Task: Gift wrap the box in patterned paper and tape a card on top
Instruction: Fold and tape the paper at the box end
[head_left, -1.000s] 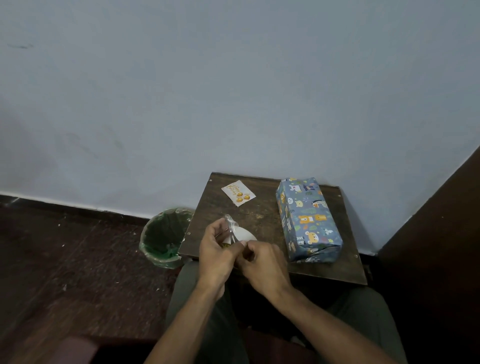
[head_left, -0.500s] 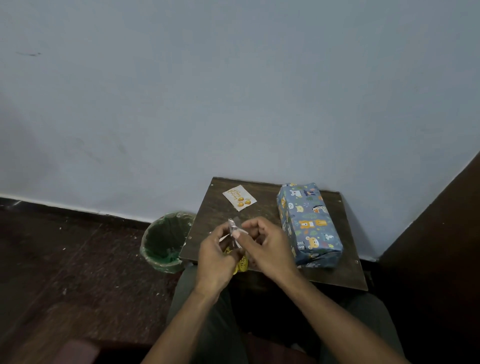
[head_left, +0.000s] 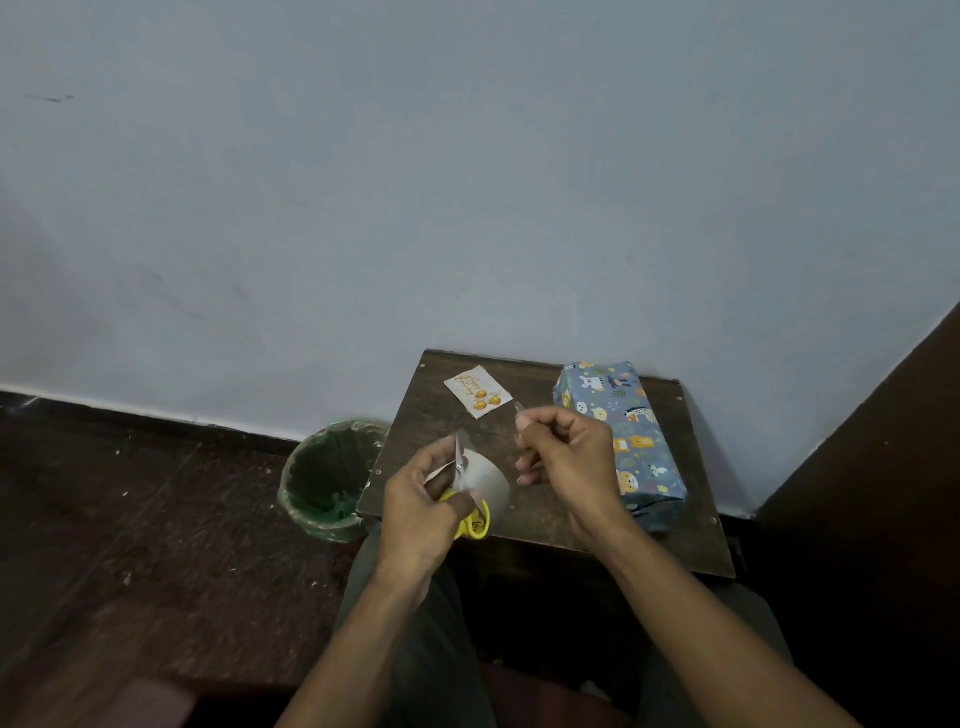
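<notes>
Resting at the right of the frame's centre, the wrapped box (head_left: 621, 436) lies lengthwise along the right side of the table (head_left: 545, 514), fully covered in blue animal-print paper. The card (head_left: 478, 391) lies flat near the table's upper left corner, well apart from the box and not yet fixed to it.

Just below the card, the right hand (head_left: 566, 454) has its fingers (head_left: 527, 423) closed to a narrow pinch on what appears to be a short strip of clear tape; the strip itself is barely visible. The left hand (head_left: 421, 499) is closed around a tape roll (head_left: 485, 480) together with yellow-handled scissors (head_left: 467, 512), whose blades point upward beside the roll.

Risks noted: the loose strip could fold onto itself or cling to the pinching fingers, since it hangs unsupported. With the card away from the box, tape might catch the table surface first. The left hand's double load could slip, as two items share one grip.

A green-lined waste bin (head_left: 327, 478) stands on the floor left of the table, against the wall (head_left: 467, 182).
</notes>
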